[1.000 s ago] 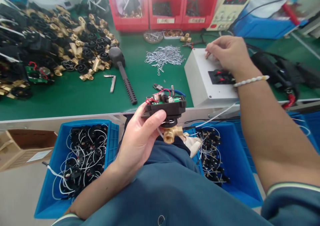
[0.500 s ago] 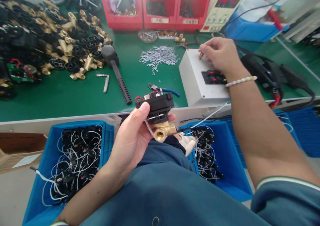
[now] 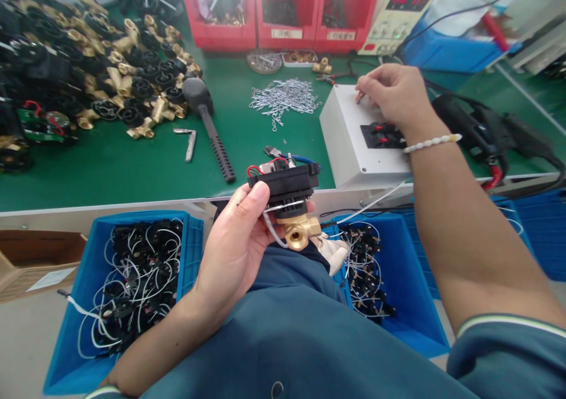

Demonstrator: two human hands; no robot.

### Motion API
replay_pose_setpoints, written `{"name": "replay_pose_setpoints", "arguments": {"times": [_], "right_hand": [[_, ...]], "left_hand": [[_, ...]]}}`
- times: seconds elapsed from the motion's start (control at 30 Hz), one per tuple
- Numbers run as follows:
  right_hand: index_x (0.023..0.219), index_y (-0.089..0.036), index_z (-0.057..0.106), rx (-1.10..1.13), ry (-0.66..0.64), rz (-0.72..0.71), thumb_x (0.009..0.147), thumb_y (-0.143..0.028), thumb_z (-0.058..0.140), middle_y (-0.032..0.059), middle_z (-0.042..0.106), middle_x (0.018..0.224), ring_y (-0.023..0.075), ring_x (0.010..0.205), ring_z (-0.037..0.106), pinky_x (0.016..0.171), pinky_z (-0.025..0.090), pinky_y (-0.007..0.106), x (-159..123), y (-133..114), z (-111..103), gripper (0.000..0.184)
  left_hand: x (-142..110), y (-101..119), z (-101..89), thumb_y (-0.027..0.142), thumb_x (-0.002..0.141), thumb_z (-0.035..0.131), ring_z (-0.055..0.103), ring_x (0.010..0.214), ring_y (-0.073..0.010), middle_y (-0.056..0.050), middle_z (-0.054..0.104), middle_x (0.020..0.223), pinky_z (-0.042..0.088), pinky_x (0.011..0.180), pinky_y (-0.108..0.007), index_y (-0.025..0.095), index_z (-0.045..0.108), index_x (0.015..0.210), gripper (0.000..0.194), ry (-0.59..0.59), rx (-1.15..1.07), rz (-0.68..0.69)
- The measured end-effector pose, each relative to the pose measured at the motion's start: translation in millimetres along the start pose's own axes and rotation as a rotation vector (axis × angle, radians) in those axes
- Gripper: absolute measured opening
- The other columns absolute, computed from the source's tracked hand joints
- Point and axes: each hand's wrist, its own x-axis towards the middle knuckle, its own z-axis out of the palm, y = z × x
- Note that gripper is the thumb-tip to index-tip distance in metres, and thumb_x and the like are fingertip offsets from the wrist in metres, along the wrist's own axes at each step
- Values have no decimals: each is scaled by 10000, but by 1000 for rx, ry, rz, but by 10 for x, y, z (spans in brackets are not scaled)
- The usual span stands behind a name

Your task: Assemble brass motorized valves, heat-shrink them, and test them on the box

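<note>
My left hand [image 3: 245,228] is closed around a motorized brass valve [image 3: 292,204], held in the air just off the bench's front edge. Its black housing is uncovered on top, with red wires and a metal part showing; the brass body hangs below. A white cable runs from near the valve toward the grey-white box [image 3: 349,134]. On top of that box, my right hand [image 3: 393,95] pinches a small metal toggle switch [image 3: 359,96] between thumb and fingers. Beside that hand, the box carries a black terminal block with red parts [image 3: 384,135].
A black mallet [image 3: 207,128], a hex key [image 3: 189,142], blue-handled cutters [image 3: 274,151] and a heap of metal clips [image 3: 285,98] lie on the green bench. Brass valves [image 3: 119,81] pile up at left. Red bins [image 3: 287,33] stand behind. Blue crates [image 3: 190,257] sit below.
The valve in my left hand has moved slightly right and tilted a little. My right hand stays at the switch on the box. The whole view has shifted slightly.
</note>
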Motion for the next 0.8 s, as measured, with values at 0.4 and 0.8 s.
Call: {"name": "replay_pose_setpoints", "arguments": {"times": [0.4, 0.8], "right_hand": [[747, -144, 678, 6, -7, -13, 948, -70, 644, -5, 694, 695, 68, 543, 419, 556, 316, 243, 11, 22, -1, 216], [727, -183, 667, -5, -19, -17, 943, -106, 663, -15, 703, 668, 87, 530, 399, 555, 333, 253, 52, 78, 15, 229]], "left_hand": [[10, -1, -5, 433, 962, 655, 762, 1133, -317, -109, 816, 1083, 668, 877, -373, 175, 707, 1195, 351, -12, 20, 9], [7, 22, 11, 446, 950, 668, 764, 1125, -331, -98, 809, 1122, 670, 881, -404, 188, 703, 1192, 355, -10, 14, -14]]}}
